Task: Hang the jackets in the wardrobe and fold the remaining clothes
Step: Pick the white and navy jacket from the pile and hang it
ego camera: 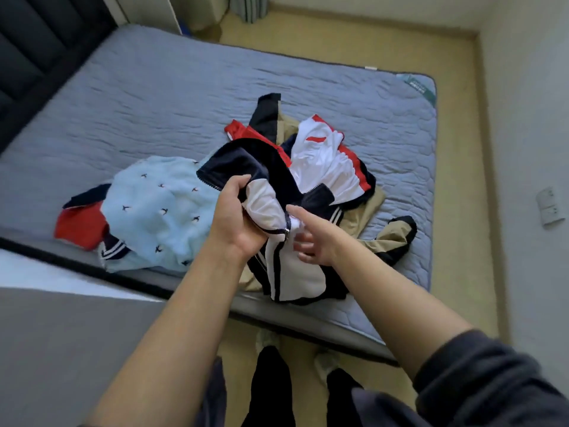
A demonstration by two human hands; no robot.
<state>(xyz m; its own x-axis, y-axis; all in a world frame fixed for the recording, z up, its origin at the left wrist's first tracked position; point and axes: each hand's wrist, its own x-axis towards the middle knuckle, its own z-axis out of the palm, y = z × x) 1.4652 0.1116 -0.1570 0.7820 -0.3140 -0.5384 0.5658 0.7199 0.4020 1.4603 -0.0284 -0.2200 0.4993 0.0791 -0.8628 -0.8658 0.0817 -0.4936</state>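
Note:
A navy, white and red track jacket (289,186) with a zipper is lifted above the near edge of the bed. My left hand (237,217) grips its navy and white fabric beside the zipper. My right hand (311,238) is at the zipper pull, index finger stretched out and the other fingers curled against the white lining; whether it pinches the pull is unclear. Under the jacket lies a beige and navy garment (391,235). To the left a light blue sweater (160,211) with small dark motifs covers a red and navy garment (81,224).
The clothes lie on a grey-blue quilted mattress (138,103) with a dark headboard (37,57) at the left. A grey surface (61,349) fills the near left. Tan floor (462,180) runs past the bed to a white wall (529,134) with switches at the right.

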